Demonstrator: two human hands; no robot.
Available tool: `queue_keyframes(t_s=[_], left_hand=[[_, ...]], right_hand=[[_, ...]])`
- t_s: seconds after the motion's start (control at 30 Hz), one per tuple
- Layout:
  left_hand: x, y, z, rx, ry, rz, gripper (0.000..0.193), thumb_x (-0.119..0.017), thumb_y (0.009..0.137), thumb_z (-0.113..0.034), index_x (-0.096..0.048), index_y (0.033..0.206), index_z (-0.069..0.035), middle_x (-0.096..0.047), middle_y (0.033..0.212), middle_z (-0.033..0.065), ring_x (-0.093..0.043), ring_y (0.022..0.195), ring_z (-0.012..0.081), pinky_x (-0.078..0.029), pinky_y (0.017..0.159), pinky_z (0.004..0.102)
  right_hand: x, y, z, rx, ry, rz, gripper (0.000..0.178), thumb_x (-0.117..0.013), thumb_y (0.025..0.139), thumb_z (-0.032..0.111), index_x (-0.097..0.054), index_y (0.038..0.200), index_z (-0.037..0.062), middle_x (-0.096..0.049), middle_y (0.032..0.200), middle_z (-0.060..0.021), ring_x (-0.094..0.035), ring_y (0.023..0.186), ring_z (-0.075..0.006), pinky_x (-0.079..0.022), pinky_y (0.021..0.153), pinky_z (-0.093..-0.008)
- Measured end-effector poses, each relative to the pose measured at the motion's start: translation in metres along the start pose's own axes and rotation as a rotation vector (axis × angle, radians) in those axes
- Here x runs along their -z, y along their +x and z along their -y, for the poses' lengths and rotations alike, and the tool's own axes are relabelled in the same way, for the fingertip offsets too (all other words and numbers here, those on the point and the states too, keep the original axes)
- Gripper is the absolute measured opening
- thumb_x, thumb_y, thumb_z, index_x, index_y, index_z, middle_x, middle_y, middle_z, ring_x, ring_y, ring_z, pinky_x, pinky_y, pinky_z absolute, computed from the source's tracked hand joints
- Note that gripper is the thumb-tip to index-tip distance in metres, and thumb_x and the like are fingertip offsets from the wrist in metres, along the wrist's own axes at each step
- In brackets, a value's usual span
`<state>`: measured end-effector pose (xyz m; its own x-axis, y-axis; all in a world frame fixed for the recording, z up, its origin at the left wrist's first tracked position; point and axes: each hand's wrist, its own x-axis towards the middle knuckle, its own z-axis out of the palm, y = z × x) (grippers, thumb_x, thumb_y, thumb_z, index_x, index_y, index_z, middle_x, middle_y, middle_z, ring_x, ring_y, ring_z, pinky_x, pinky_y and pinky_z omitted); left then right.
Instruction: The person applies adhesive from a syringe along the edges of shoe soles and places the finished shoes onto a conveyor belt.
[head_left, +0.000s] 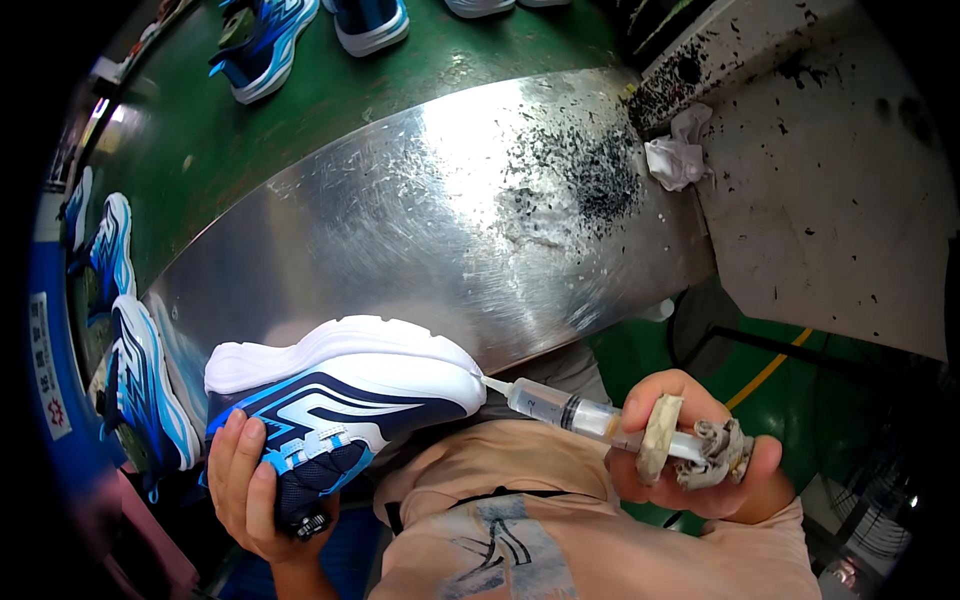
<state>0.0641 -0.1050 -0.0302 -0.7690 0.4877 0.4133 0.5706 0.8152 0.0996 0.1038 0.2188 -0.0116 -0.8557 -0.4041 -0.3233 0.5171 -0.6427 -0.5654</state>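
Observation:
My left hand (248,490) grips a blue, navy and white sneaker (350,390) by its upper. The shoe lies tilted on its side, with its thick white sole turned toward the metal plate. My right hand (690,440) is closed around a clear syringe (560,408), whose flange and plunger end are wrapped in dirty cloth or tape. The syringe's pale tip meets the edge of the white sole at the sneaker's right end, or lies just beside it. Whether any fluid is coming out cannot be seen.
A scratched metal plate (400,220) with black stains covers the near part of the green table (180,180). More blue sneakers (150,385) stand along the left and at the far edge. Crumpled white tissue (678,160) lies by a stained panel (820,200) at right.

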Motion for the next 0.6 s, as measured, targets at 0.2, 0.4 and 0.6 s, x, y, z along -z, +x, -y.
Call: queue_keyframes(t_s=[0.2, 0.4, 0.6], left_hand=[[0.002, 0.023, 0.003, 0.003, -0.111, 0.046, 0.059, -0.078, 0.074, -0.019, -0.044, 0.119, -0.002, -0.058, 0.118, 0.0243, -0.058, 0.107, 0.0422, -0.045, 0.095, 0.0505], [-0.003, 0.051, 0.017, 0.018, -0.208, 0.092, 0.062, -0.082, 0.066, -0.019, -0.049, 0.116, -0.004, -0.062, 0.111, 0.0217, -0.062, 0.1, 0.0402, -0.047, 0.092, 0.0473], [-0.009, 0.092, 0.032, 0.179, -0.387, 0.298, 0.065, -0.085, 0.051, -0.01, -0.056, 0.108, 0.001, -0.064, 0.102, 0.0143, -0.062, 0.092, 0.0225, -0.047, 0.085, 0.0307]], right_hand=[[-0.003, 0.008, -0.009, 0.181, -0.178, 0.118, 0.099, -0.063, 0.073, 0.069, -0.03, 0.125, -0.0093, -0.054, 0.091, -0.0138, -0.046, 0.072, -0.0112, -0.039, 0.063, -0.0237], [0.011, 0.006, -0.035, 0.294, -0.319, 0.095, 0.099, -0.065, 0.072, 0.066, -0.029, 0.127, -0.0081, -0.054, 0.093, -0.0143, -0.05, 0.078, -0.0119, -0.042, 0.068, -0.0248], [0.031, 0.037, -0.045, 0.406, -0.192, 0.269, 0.102, -0.075, 0.073, 0.054, -0.024, 0.136, -0.0065, -0.049, 0.121, -0.015, -0.052, 0.105, -0.0167, -0.044, 0.087, -0.029]])
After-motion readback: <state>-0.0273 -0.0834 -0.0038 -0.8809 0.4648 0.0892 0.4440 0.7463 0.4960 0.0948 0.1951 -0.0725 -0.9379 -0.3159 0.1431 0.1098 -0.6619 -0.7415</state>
